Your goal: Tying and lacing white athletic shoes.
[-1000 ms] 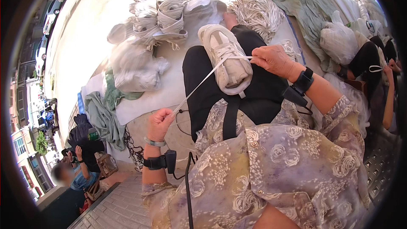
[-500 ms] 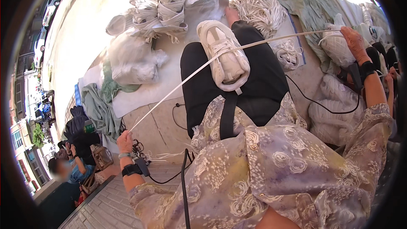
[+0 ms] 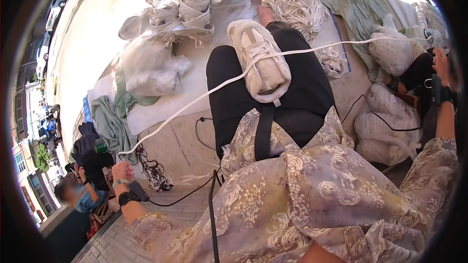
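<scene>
A white and beige sneaker (image 3: 267, 70) lies across my lap, its toe end pointing away and heel toward me. From its upper eyelets a white shoelace (image 3: 195, 101) runs out both ways in slack, wavy curves. At the lower left, my left hand (image 3: 123, 171) is closed with curled fingers; one lace end hangs just above it, seemingly apart from it. Far right, my right hand (image 3: 441, 63) is raised with fingers bent and partly apart. The other lace end floats just above its fingertips. Black straps with small devices circle both wrists.
White shoes are stacked (image 3: 180, 9) at the back, beside a heap of white laces (image 3: 297, 7). Clear plastic bags (image 3: 151, 68) lie left and right. A black cable (image 3: 213, 214) crosses my front. Another person (image 3: 80, 190) sits at the lower left; someone else is partly visible far right.
Both hands have moved outward and away from the shoe. The shoelace, taut between them before, has slackened into waves, its ends slipping from the fingers. The sneaker has barely moved.
</scene>
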The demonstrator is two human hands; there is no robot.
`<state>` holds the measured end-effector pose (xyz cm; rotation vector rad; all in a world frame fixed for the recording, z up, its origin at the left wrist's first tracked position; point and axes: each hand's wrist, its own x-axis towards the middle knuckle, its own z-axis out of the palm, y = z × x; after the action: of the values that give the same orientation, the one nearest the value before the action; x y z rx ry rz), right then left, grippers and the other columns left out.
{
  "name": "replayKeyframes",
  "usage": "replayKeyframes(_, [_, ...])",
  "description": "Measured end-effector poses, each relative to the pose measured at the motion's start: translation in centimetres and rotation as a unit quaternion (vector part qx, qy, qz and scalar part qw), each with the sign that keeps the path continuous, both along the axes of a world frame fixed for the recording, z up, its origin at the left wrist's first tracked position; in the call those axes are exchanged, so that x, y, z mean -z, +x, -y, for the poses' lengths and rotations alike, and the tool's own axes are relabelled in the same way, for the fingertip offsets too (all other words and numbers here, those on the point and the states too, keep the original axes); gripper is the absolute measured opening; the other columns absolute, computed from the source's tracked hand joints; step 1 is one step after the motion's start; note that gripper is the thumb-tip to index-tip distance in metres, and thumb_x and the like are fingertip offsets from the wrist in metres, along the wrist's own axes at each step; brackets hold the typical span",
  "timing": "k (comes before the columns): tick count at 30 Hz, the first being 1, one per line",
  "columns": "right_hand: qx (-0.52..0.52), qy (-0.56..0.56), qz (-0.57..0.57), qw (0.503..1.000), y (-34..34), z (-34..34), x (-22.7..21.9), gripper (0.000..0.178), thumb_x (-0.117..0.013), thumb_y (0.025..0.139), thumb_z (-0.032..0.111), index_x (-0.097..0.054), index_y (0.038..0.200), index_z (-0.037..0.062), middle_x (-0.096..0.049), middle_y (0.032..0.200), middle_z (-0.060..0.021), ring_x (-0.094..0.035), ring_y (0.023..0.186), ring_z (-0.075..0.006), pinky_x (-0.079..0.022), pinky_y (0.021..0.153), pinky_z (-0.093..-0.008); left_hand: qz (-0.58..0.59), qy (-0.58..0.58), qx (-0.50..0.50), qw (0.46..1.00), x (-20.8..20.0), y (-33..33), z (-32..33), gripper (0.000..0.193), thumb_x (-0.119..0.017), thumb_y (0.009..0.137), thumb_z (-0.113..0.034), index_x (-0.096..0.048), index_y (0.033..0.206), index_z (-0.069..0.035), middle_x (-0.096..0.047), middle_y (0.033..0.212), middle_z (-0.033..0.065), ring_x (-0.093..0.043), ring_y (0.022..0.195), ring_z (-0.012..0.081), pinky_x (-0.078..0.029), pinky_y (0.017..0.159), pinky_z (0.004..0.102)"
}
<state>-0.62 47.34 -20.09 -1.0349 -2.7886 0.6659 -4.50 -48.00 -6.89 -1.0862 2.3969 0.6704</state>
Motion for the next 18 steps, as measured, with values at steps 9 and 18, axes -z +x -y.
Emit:
replayKeyframes(9, [-0.115, -0.706, 0.166, 0.679, 3.5, 20.8, 0.9, 0.014, -0.050, 0.087, 0.019, -0.054, 0.091, 0.0058, -0.055, 0.066, 0.0036, -0.049, 0.049, -0.0033, -0.047, 0.051, -0.0221, 0.226, 0.479, 0.320, 0.786, 7.4, -3.3, -34.9, 0.028, -0.049, 0.088, -0.025, -0.058, 0.077, 0.000, -0.058, 0.057, 0.0076, -0.048, 0.037, 0.0101, -0.039, 0.036, 0.0218])
replayKeyframes(18, [-0.159, -0.556, -0.050, 0.814, -5.6, 27.2, -0.1, 0.014, -0.057, 0.086, 0.015, -0.064, 0.093, 0.0049, -0.060, 0.079, 0.0037, -0.049, 0.066, -0.0017, -0.039, 0.060, -0.0183, 0.106, 0.383, 0.345, 0.850, 9.9, -8.5, -46.1, 0.023, -0.048, 0.088, -0.023, -0.053, 0.084, -0.001, -0.059, 0.059, 0.0086, -0.049, 0.035, 0.0106, -0.040, 0.032, 0.0218])
